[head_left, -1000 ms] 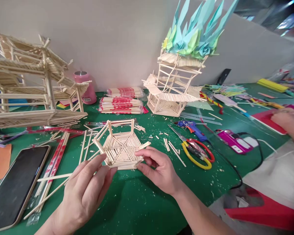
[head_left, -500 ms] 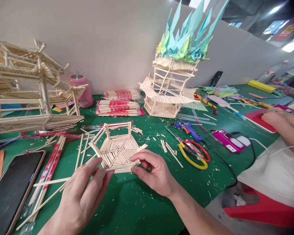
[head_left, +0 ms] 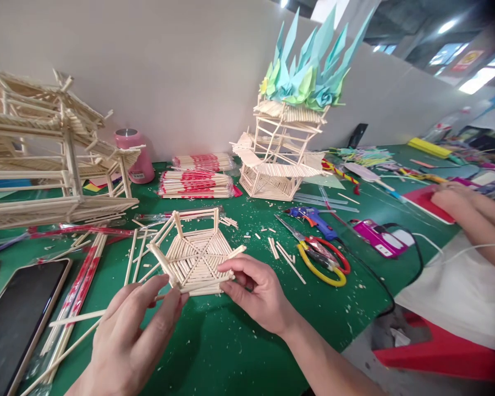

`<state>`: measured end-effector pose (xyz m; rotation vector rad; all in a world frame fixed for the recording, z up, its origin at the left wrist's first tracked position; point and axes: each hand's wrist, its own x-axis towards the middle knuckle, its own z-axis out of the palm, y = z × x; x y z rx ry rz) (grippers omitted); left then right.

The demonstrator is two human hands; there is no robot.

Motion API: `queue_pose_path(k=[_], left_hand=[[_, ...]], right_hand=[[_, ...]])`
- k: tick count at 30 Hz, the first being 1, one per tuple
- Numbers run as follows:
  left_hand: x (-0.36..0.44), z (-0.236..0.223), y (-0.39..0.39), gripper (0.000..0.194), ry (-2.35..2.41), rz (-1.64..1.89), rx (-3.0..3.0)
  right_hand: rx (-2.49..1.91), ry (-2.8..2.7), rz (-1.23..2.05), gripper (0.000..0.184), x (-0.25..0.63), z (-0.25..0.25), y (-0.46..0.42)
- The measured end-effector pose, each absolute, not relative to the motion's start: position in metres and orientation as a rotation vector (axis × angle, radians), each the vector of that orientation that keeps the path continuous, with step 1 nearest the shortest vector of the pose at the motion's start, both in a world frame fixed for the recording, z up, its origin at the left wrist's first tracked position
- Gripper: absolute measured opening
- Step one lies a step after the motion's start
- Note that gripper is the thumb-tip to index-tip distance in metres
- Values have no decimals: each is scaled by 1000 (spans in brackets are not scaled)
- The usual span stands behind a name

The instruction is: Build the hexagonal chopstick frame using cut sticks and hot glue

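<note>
A small hexagonal frame of wooden sticks [head_left: 202, 247] sits on the green table, with a woven-looking floor of sticks and short posts at its corners. Along its near side runs a loose-looking wooden stick [head_left: 206, 284], slightly tilted up to the right. My right hand [head_left: 256, 291] pinches the right end of that stick between thumb and forefinger. My left hand [head_left: 140, 324] is closed at the frame's near left corner, fingertips touching it; whether it also grips the stick's left end is partly hidden by the fingers.
Scissors [head_left: 322, 264] and a blue glue gun [head_left: 313, 217] lie to the right. A phone [head_left: 20, 308] and loose sticks lie left. Behind stand a larger stick building [head_left: 66, 159], a pink bottle [head_left: 138, 165], stick packs [head_left: 196, 184] and a stick tower [head_left: 278, 170]. Another person's hands [head_left: 457, 201] are at far right.
My left fingers have shifted slightly at the near left corner, with thumb and forefinger more apart from the others. My right hand keeps its pinch. The view has turned a little.
</note>
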<state>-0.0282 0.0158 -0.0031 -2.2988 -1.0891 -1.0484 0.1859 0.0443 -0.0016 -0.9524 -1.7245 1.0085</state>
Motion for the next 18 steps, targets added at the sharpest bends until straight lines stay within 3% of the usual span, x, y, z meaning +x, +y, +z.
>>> queue_pose_path(k=[12,18], left_hand=[[-32,7,19,13,-1064,-1097,-2296],[-35,5,21,19,-1080,-1049,-2353]], right_hand=[[-975,-1735,926,12,186,-10,41],[-997,-1748,908,13,186,-13,41]])
